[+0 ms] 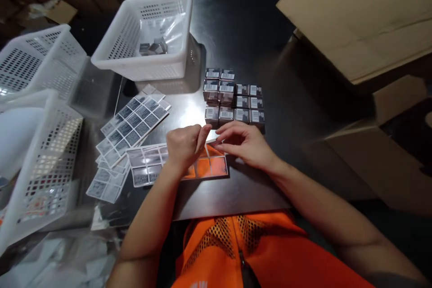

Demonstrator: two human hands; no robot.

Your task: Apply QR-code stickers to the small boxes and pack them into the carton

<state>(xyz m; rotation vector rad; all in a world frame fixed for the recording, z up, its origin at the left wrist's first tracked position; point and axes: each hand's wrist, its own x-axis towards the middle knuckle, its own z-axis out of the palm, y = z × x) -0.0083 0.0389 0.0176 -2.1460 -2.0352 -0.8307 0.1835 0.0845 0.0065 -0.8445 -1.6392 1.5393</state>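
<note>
- Your left hand [184, 146] and right hand [243, 144] meet fingertip to fingertip just above the near label sheet [178, 165]. Both grips are pinched shut, but what sits between the fingers is too small to tell.
- That label sheet lies flat on the black counter [243, 45], directly under your hands; its right part glows orange where most of it is bare backing.
- Just beyond your grip stands a block of small barcoded boxes [232, 99], packed touching one another.
- Left of your grip, more label sheets [133, 123] lie fanned and overlapping.
- Farther off, beyond those sheets, a white basket [148, 31] holds a clear bag; other white baskets [37, 135] sit at the far left.
- A cardboard box [364, 18] stands well to the right.
</note>
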